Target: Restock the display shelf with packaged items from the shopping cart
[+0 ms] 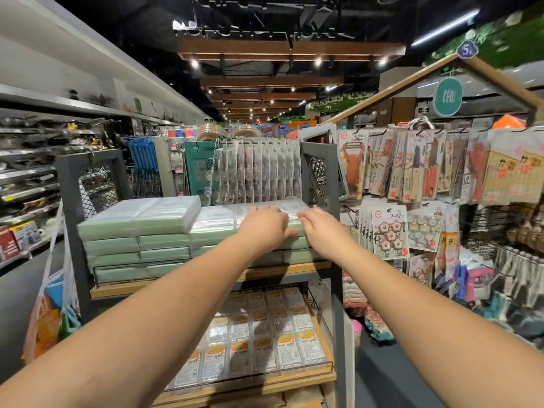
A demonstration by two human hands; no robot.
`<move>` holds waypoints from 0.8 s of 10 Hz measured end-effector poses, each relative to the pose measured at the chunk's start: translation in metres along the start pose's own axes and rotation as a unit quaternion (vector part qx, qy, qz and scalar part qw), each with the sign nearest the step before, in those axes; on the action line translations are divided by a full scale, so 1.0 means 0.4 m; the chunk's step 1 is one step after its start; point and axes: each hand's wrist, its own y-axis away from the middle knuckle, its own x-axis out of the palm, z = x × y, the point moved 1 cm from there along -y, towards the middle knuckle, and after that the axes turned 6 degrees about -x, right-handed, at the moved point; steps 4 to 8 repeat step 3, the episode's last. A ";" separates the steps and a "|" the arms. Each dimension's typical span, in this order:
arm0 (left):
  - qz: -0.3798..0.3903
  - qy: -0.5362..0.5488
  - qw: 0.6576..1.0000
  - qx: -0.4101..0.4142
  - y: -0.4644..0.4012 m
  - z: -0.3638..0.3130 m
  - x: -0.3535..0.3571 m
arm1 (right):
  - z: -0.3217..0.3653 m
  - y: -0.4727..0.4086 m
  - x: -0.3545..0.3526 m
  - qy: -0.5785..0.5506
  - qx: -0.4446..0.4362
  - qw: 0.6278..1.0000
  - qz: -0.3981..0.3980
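- Landmark: a dark grey metal display shelf [334,231] with wooden boards. On its top board lie stacks of flat, pale green packets wrapped in clear plastic [138,222].
- Both arms reach to the right-hand stack. The left hand [265,228] grips the front edge of the top packet [223,223], fingers curled over it.
- The right hand [319,228], just beside it, does likewise.
- Step, as I judge: seating that packet on the stack. Next, squaring it with those beneath, then letting go.
- The shopping cart is out of view, and fingertips are hidden behind the knuckles.
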 end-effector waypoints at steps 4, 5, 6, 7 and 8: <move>-0.143 0.121 0.982 -0.009 0.108 0.042 -0.069 | 0.107 0.065 -0.064 -0.005 0.006 0.992 -0.124; -0.143 0.121 0.982 -0.009 0.108 0.042 -0.069 | 0.107 0.065 -0.064 -0.005 0.006 0.992 -0.124; -0.143 0.121 0.982 -0.009 0.108 0.042 -0.069 | 0.107 0.065 -0.064 -0.005 0.006 0.992 -0.124; -0.143 0.121 0.982 -0.009 0.108 0.042 -0.069 | 0.107 0.065 -0.064 -0.005 0.006 0.992 -0.124; -0.143 0.121 0.982 -0.009 0.108 0.042 -0.069 | 0.107 0.065 -0.064 -0.005 0.006 0.992 -0.124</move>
